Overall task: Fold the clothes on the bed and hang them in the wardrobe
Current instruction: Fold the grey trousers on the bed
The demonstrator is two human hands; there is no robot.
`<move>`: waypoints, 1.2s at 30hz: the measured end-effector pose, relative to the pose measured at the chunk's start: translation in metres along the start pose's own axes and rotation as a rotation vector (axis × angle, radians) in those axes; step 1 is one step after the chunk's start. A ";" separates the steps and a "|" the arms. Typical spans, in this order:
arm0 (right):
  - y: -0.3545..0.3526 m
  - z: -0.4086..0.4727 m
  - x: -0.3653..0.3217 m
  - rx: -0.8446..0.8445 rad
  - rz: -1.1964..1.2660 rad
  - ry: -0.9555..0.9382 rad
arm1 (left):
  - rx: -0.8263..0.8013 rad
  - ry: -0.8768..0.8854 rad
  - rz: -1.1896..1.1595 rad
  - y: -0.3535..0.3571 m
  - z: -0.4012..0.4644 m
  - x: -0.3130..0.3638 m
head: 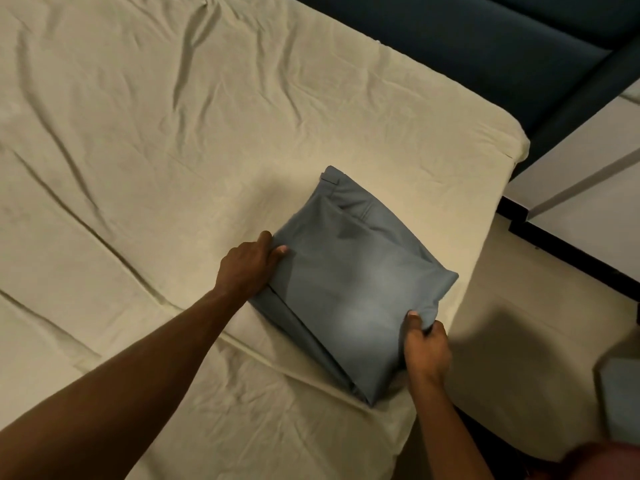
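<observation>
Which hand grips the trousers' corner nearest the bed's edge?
The right hand, pinching the folded trousers by the bed edge; the left hand holds the inner side.

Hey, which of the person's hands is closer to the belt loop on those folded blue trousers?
Left. The left hand pinches the folded blue trousers at their left edge, nearer the belt loop at the far corner. The right hand grips the near right corner, farther away.

A single head-worn view looks forward and steeply down from above the near edge of the bed point(138, 133), close enough that both forearms reach in from the bottom of the frame. The wide angle takes in most of the sheeted mattress, its far right corner, the dark headboard point(485, 46) at top right, and a strip of floor point(519, 341) to the right.
</observation>
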State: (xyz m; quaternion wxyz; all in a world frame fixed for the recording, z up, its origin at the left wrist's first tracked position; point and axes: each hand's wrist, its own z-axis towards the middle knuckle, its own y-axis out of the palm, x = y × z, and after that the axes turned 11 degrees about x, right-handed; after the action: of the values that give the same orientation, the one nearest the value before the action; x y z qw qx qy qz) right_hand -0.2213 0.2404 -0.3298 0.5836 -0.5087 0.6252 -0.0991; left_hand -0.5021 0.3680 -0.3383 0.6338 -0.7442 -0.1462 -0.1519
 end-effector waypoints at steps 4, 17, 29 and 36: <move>-0.004 0.015 -0.011 -0.091 0.037 0.036 | 0.157 -0.046 0.007 -0.001 -0.002 -0.005; 0.004 0.031 -0.013 -0.004 0.065 -0.012 | -0.033 -0.122 -0.109 -0.008 0.023 0.034; -0.001 0.054 -0.016 0.199 0.012 -0.085 | -0.005 -0.049 -0.127 0.013 0.002 0.039; -0.009 0.041 -0.024 0.266 -0.257 -0.500 | 0.277 0.139 0.070 0.020 -0.015 0.065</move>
State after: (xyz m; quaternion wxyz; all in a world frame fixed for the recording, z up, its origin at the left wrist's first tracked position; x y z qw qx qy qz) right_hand -0.1876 0.2731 -0.3205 0.7633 -0.5114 0.3745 -0.1248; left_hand -0.4353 0.3517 -0.3278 0.7440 -0.6419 -0.0956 -0.1593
